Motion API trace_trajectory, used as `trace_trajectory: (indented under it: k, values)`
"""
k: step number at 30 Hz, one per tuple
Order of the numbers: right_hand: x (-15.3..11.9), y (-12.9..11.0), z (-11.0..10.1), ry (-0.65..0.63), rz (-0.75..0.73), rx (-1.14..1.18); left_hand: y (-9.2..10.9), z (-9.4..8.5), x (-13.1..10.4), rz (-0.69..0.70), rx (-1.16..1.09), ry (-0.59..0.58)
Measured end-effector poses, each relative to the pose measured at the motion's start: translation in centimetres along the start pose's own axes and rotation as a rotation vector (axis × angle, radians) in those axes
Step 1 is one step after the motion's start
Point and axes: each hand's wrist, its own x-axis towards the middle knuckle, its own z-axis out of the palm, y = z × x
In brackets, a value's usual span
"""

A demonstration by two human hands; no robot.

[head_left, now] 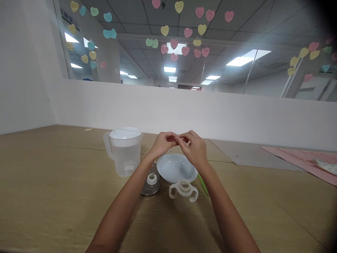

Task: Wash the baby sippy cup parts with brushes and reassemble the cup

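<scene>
My left hand (165,143) and my right hand (195,147) meet at the fingertips above a white bowl (177,169). Both are closed in a pinch. Whatever lies between the fingers is too small and too hidden to name. Nearer to me stands a clear baby bottle (183,196), open at the top, with a white two-handled collar. Left of the bowl, a metal tray (150,191) carries a white bottle ring (152,179) and a clear piece behind it. A green slender utensil (202,184) lies partly behind my right forearm.
To the left stands a lidded translucent pitcher (125,160) with water in it. A grey mat (259,160) and a pink cloth (297,160) lie on the wooden table (58,189) at right. Behind it rises a white wall (126,105) below a window with heart-shaped notes.
</scene>
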Motion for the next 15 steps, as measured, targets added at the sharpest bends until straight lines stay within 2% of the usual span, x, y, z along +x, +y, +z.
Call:
trace_trajectory:
  k: [5, 7, 15]
  values:
    - [0.4, 0.5, -1.6, -0.05, -0.077, -0.108, -0.2, 0.3, -0.2, 0.019, 0.048, -0.037]
    - [0.6, 0.7, -2.4, -0.002, -0.102, -0.177, -0.3, 0.3, -0.3, 0.021, 0.121, -0.055]
    - [0.5, -0.9, -7.3, 0.509, -0.153, -0.068, 0.6, 0.5, -0.5, 0.103, 0.207, 0.033]
